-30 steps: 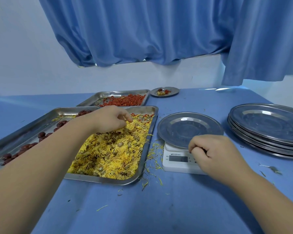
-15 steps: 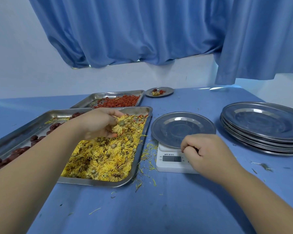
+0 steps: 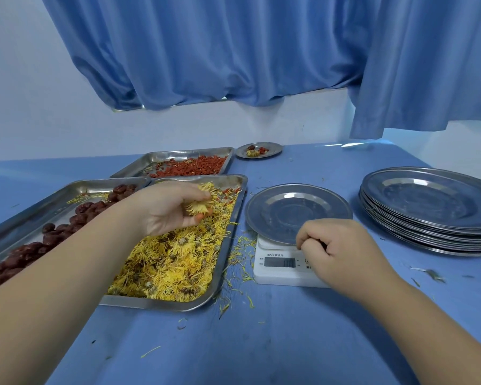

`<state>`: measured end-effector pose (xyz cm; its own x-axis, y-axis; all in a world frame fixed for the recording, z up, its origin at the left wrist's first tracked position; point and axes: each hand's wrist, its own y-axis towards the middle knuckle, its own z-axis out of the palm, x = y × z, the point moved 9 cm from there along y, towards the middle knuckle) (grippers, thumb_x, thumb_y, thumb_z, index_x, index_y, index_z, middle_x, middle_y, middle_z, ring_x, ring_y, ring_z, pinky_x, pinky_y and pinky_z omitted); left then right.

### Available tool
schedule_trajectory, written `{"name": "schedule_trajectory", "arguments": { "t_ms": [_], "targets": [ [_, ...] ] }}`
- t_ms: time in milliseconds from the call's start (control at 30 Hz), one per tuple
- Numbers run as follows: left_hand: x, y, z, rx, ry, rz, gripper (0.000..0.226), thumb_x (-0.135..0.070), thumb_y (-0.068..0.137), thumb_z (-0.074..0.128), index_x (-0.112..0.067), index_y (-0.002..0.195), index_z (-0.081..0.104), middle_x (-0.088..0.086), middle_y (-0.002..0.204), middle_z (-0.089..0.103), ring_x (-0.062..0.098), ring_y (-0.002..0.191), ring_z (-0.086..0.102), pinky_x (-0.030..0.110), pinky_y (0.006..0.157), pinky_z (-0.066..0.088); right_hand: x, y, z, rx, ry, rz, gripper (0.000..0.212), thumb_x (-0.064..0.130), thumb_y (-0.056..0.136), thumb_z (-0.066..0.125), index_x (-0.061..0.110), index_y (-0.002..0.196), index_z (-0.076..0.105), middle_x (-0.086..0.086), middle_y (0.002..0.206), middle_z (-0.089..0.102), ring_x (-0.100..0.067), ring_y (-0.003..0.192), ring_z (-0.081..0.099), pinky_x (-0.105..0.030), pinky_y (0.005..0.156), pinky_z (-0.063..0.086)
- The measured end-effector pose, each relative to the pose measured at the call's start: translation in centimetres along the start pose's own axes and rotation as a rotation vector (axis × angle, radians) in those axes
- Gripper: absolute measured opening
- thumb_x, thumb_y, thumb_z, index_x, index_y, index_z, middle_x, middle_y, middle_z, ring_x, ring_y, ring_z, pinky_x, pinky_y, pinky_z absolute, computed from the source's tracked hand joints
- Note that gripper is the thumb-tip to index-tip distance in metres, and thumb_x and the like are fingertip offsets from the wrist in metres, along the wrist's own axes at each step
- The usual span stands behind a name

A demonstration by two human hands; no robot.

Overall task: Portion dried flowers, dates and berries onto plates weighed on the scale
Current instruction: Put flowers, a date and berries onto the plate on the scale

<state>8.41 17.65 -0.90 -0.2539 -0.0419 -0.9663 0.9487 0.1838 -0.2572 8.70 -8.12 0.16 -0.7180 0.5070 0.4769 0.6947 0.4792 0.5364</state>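
Observation:
A steel tray (image 3: 235, 218) of yellow dried flowers (image 3: 175, 262) lies left of centre. Just above it my left hand (image 3: 167, 209) holds a dried flower (image 3: 199, 207) in curled fingers, palm turned up. An empty steel plate (image 3: 283, 207) sits on the white scale (image 3: 278, 269). My right hand (image 3: 342, 248) rests over the scale's right front corner with fingers curled, nothing visible in it. Dark red dates (image 3: 53, 234) fill the left tray (image 3: 47, 198). Red berries (image 3: 195, 168) lie in the far tray (image 3: 139, 166).
A stack of steel plates (image 3: 433, 209) stands at the right. One small plate (image 3: 272, 151) with a mixed portion sits at the back near the wall. Loose petals (image 3: 239, 259) are scattered on the blue table (image 3: 261, 343) between flower tray and scale.
My left hand has lifted out of the flower tray with a flower in its fingers and turned palm up. My right hand has stayed by the scale.

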Motion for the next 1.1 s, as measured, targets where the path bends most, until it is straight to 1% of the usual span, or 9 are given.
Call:
{"name": "schedule_trajectory", "arguments": {
  "t_ms": [67, 267, 367, 500, 600, 667, 800, 933, 1100],
  "targets": [
    [-0.8, 0.2, 1.7, 0.018, 0.069, 0.043, 0.013, -0.005, 0.082, 0.064, -0.001, 0.094, 0.062, 0.014, 0.094, 0.066, 0.02, 0.076, 0.069, 0.024, 0.058, 0.057, -0.3, 0.1, -0.5, -0.027, 0.002, 0.012, 0.021, 0.019, 0.069, 0.04, 0.018, 0.061, 0.059, 0.009, 0.053, 0.053, -0.012, 0.058, 0.05, -0.032, 0.052, 0.044],
    [-3.1, 2.1, 9.1, 0.074, 0.317, 0.209, 0.036, -0.003, 0.089, 0.065, -0.003, 0.124, 0.057, 0.014, 0.113, 0.066, 0.022, 0.099, 0.068, 0.033, 0.077, 0.06, -1.6, 0.6, -2.4, -0.133, 0.031, 0.07, 0.022, 0.019, 0.068, 0.04, 0.016, 0.061, 0.06, 0.007, 0.062, 0.057, -0.015, 0.058, 0.048, -0.031, 0.05, 0.041],
    [-3.8, 3.2, 12.8, 0.049, 0.652, 0.312, 0.041, -0.013, 0.088, 0.069, -0.019, 0.127, 0.055, 0.011, 0.103, 0.066, 0.022, 0.087, 0.069, 0.038, 0.079, 0.06, -2.1, 0.7, -3.4, -0.187, 0.039, 0.087, 0.026, 0.019, 0.069, 0.04, 0.015, 0.062, 0.064, 0.009, 0.066, 0.059, -0.013, 0.061, 0.049, -0.029, 0.051, 0.04],
    [-3.9, 4.7, 16.0, 0.023, 0.926, 0.42, 0.031, -0.024, 0.087, 0.064, -0.027, 0.116, 0.053, 0.0, 0.085, 0.068, 0.007, 0.062, 0.057, 0.026, 0.054, 0.042, -2.6, 0.8, -3.7, -0.201, 0.043, 0.107, 0.027, 0.019, 0.069, 0.04, 0.014, 0.063, 0.066, 0.0, 0.055, 0.058, -0.018, 0.057, 0.049, -0.032, 0.052, 0.044],
    [-3.4, 5.6, 17.1, 0.019, 1.199, 0.458, 0.018, -0.036, 0.093, 0.055, -0.028, 0.109, 0.058, -0.002, 0.103, 0.067, 0.013, 0.087, 0.058, 0.023, 0.061, 0.036, -2.8, 0.9, -3.7, -0.196, 0.044, 0.109, 0.025, 0.019, 0.069, 0.04, 0.014, 0.063, 0.064, 0.0, 0.053, 0.056, -0.018, 0.055, 0.048, -0.034, 0.053, 0.044],
    [-3.2, 6.0, 16.9, 0.021, 1.304, 0.457, 0.027, -0.044, 0.095, 0.049, -0.029, 0.113, 0.062, -0.004, 0.112, 0.067, 0.015, 0.098, 0.058, 0.024, 0.069, 0.04, -2.8, 0.8, -3.6, -0.194, 0.055, 0.1, 0.023, 0.018, 0.069, 0.041, 0.014, 0.062, 0.063, 0.001, 0.052, 0.053, -0.018, 0.054, 0.046, -0.035, 0.052, 0.043],
    [-4.0, 5.5, 14.9, -0.014, 1.174, 0.463, 0.035, -0.048, 0.097, 0.045, -0.027, 0.12, 0.063, -0.006, 0.125, 0.062, 0.014, 0.116, 0.055, 0.031, 0.093, 0.041, -2.5, 0.9, -3.2, -0.17, 0.051, 0.074, 0.022, 0.017, 0.069, 0.041, 0.012, 0.062, 0.061, -0.001, 0.052, 0.053, -0.02, 0.054, 0.046, -0.037, 0.051, 0.043],
    [-4.6, 3.6, 11.7, 0.007, 0.815, 0.434, 0.032, -0.047, 0.097, 0.048, -0.028, 0.116, 0.066, -0.011, 0.114, 0.068, 0.007, 0.1, 0.065, 0.028, 0.085, 0.047, -1.6, 0.5, -2.2, -0.133, 0.029, 0.037, 0.021, 0.017, 0.069, 0.041, 0.011, 0.061, 0.059, -0.001, 0.053, 0.05, -0.019, 0.054, 0.044, -0.038, 0.049, 0.042],
    [-3.7, 0.3, 6.1, 0.068, 0.435, 0.352, 0.021, -0.033, 0.096, 0.055, -0.022, 0.108, 0.069, 0.002, 0.101, 0.074, 0.021, 0.088, 0.072, 0.034, 0.076, 0.054, 1.8, -0.2, -0.9, -0.131, 0.055, -0.093, 0.02, 0.01, 0.074, 0.045, 0.015, 0.069, 0.064, 0.008, 0.062, 0.058, -0.01, 0.063, 0.052, -0.033, 0.057, 0.045]
  ]
}}
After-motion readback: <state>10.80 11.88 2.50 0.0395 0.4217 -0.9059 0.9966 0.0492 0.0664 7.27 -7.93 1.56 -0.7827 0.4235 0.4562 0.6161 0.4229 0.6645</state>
